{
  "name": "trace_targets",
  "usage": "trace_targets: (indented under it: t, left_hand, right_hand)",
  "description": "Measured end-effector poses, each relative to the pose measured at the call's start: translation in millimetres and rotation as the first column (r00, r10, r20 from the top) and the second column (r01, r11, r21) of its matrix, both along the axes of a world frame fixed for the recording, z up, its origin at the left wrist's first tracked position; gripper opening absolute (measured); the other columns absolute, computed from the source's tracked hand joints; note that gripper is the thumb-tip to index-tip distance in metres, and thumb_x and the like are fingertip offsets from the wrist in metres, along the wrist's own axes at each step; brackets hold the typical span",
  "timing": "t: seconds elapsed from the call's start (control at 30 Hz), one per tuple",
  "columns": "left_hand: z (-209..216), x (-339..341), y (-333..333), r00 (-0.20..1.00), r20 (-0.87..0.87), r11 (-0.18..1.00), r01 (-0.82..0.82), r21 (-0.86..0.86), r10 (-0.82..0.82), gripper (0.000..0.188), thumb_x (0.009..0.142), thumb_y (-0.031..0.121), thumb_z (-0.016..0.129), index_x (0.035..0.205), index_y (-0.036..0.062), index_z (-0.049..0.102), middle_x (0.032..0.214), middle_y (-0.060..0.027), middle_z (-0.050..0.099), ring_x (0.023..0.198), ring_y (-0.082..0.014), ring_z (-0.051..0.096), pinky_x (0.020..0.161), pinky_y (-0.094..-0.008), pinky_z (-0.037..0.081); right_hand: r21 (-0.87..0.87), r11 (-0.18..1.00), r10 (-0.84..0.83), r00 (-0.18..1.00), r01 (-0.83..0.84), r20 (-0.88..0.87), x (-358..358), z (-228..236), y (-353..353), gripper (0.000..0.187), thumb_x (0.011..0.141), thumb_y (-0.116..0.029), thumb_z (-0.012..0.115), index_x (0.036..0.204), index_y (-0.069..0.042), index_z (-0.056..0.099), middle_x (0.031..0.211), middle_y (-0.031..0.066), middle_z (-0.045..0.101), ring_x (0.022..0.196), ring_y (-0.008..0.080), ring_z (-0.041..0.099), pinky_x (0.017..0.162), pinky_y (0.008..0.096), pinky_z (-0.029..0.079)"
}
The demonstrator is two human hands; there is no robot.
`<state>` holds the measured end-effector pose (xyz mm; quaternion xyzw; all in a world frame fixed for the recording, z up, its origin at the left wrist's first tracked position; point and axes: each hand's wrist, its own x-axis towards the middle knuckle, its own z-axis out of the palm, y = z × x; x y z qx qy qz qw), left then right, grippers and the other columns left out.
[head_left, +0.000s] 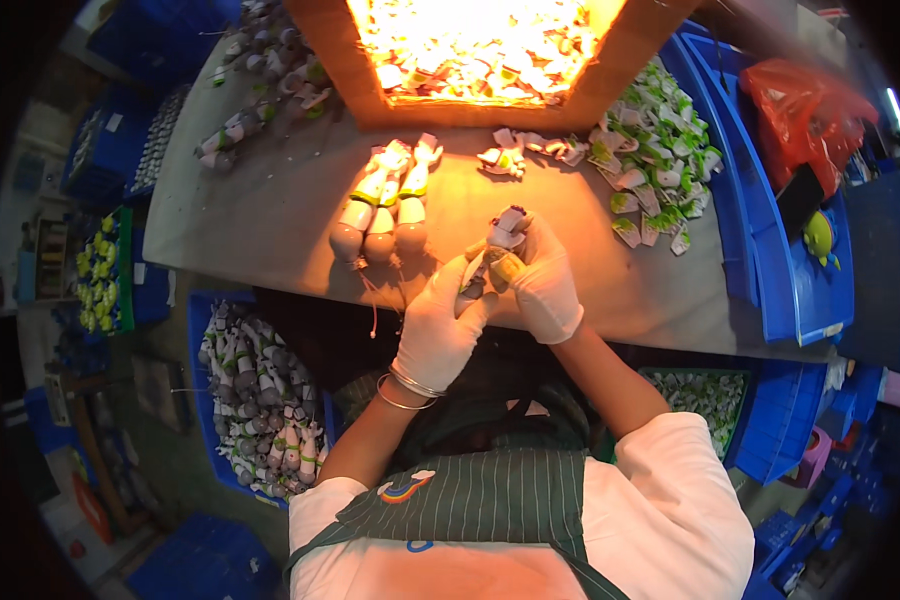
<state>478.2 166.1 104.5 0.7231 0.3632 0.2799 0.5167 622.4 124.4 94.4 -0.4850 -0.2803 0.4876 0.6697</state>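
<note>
Both gloved hands meet near the front edge of the table. My left hand is closed on the lower, darker end of a small toy part, and my right hand pinches its pale upper end. A yellowish band shows on the part between the fingers, which hide much of the rest. Left of the hands, three assembled toy limbs lie side by side, pale with green bands and round ends toward me. Thin strings trail from their near ends.
A lit cardboard box full of small parts stands at the back. White-and-green pieces are heaped at right, beside blue trays. Grey parts lie back left. A blue bin of finished limbs stands below left; a red bag sits right.
</note>
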Motion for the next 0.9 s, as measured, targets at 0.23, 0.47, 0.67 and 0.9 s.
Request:
trace_targets:
  t: [0.23, 0.47, 0.67, 0.9]
  left_hand:
    - [7, -7, 10, 0.987, 0.159, 0.802, 0.103, -0.589, -0.010, 0.039, 0.089, 0.013, 0.068, 0.122, 0.0010, 0.055, 0.083, -0.0008, 0.059, 0.067, -0.0081, 0.058, 0.059, -0.0226, 0.048]
    - [14, 5, 10, 0.972, 0.235, 0.635, 0.177, -0.752, 0.008, 0.039, 0.092, 0.017, 0.064, 0.124, 0.0007, 0.050, 0.083, -0.0071, 0.063, 0.067, -0.0139, 0.062, 0.056, -0.0259, 0.050]
    - [20, 2, 14, 0.961, 0.243, 0.745, 0.064, -0.664, 0.134, 0.040, 0.092, 0.017, 0.067, 0.125, 0.0025, 0.051, 0.091, -0.0052, 0.066, 0.070, -0.0083, 0.062, 0.057, -0.0219, 0.050]
    - [24, -13, 27, 0.966, 0.204, 0.818, -0.014, -0.575, 0.160, 0.043, 0.090, 0.017, 0.070, 0.126, 0.0026, 0.053, 0.094, -0.0004, 0.064, 0.073, -0.0034, 0.059, 0.059, -0.0179, 0.049]
  right_hand:
    - [-0.072, 0.951, -0.026, 0.309, 0.302, 0.951, 82, 6, -39, 0.028, 0.084, -0.005, 0.069, 0.111, 0.000, 0.062, 0.092, 0.0107, 0.065, 0.077, 0.0177, 0.065, 0.067, 0.0303, 0.051]
    - [0.043, 0.943, -0.087, 0.121, 0.330, 0.989, 112, -18, -41, 0.026, 0.086, -0.001, 0.063, 0.112, -0.002, 0.062, 0.091, 0.0114, 0.065, 0.078, 0.0175, 0.064, 0.066, 0.0281, 0.050]
    - [-0.065, 0.983, 0.174, 0.981, -0.169, 0.081, 30, 22, -7, 0.043, 0.088, 0.006, 0.062, 0.130, 0.000, 0.054, 0.098, 0.0065, 0.063, 0.093, 0.0132, 0.064, 0.073, 0.0233, 0.052]
    - [0.083, 0.995, -0.034, 0.574, -0.061, 0.818, 0, 17, 5, 0.031, 0.077, 0.001, 0.077, 0.106, -0.006, 0.069, 0.091, 0.0045, 0.062, 0.079, 0.0117, 0.061, 0.067, 0.0237, 0.049]
